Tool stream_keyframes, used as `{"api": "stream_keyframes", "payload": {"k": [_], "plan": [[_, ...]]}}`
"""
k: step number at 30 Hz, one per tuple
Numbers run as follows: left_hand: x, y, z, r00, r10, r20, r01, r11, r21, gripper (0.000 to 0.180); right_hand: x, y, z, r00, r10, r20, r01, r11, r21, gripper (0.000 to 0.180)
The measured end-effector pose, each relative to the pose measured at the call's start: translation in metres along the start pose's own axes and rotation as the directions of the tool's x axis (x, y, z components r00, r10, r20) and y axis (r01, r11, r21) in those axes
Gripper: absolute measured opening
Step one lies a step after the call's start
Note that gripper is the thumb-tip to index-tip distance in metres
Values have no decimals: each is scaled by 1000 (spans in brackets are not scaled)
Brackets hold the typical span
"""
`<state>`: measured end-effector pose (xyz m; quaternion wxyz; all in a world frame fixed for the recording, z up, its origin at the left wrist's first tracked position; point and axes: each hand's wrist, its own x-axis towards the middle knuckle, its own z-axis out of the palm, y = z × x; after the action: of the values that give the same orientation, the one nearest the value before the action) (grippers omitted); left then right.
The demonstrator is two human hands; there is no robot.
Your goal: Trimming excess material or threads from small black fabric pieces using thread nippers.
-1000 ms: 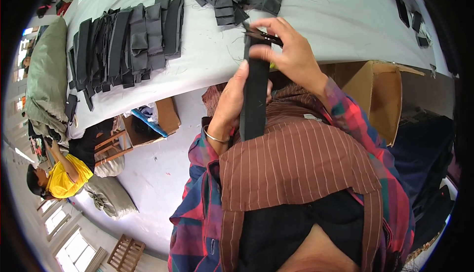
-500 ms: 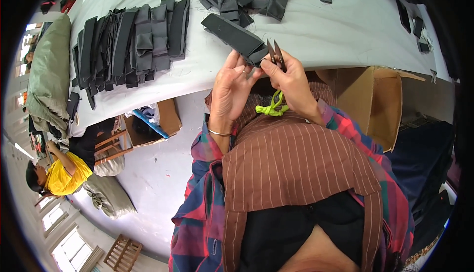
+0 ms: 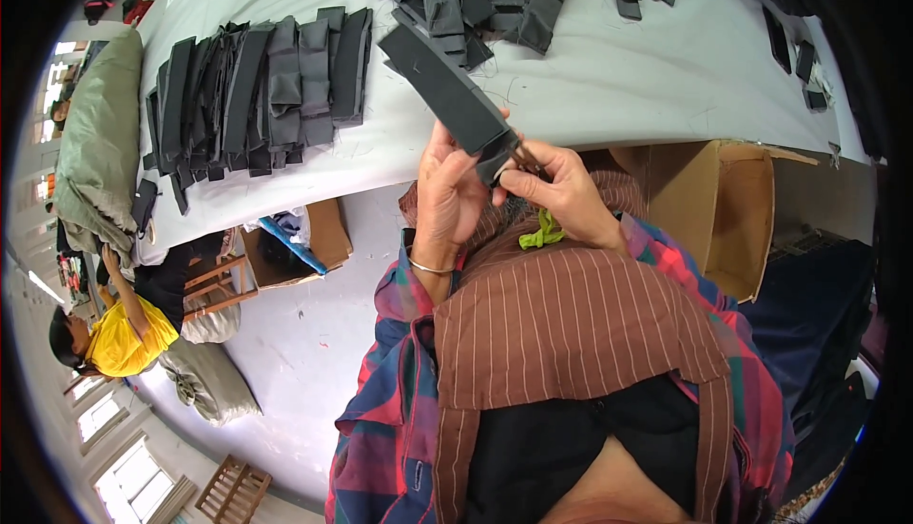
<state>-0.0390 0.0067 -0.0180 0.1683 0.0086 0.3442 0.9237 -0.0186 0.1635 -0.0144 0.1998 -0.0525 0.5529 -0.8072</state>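
Note:
My left hand [image 3: 447,196] is closed on the near end of a dark grey fabric strip [image 3: 445,87], which slants up and away to the left above the table edge. My right hand [image 3: 568,196] grips small thread snips [image 3: 522,155], their blades up against the strip's near end. A bright yellow-green tie [image 3: 542,229] hangs below my right hand. The fingertips and the strip's end overlap, so the exact contact of the blades is hard to make out.
On the white-covered table [image 3: 314,167] lie a row of dark strips [image 3: 242,96] at left and a loose heap [image 3: 475,1] at the back. A cardboard box [image 3: 737,210] stands under the table at right. A person in yellow [image 3: 133,334] is at far left.
Both hands have come slightly lower and nearer to me. The strip has turned steeper, and the snips' blades have moved from standing free beside it to its near end.

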Motion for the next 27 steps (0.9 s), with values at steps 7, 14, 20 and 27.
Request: {"api": "stream_keyframes", "payload": {"k": [7,14,20,27], "plan": [[-2,-3,-9,981,135,-140,-129,990,54,32,6,-28,-13,972,-233,37,223,854,-471,18],[-5,4,6,997,22,-71,-20,999,39,32,32,-43,-21,864,-494,94,332,419,-845,21],[-8,3,5,999,32,-30,-31,999,30,33,35,-39,-22,845,-531,72,308,371,-876,17],[-5,3,1,998,38,-42,-35,997,69,33,35,-42,-26,773,-625,115,356,276,-893,13]]}}
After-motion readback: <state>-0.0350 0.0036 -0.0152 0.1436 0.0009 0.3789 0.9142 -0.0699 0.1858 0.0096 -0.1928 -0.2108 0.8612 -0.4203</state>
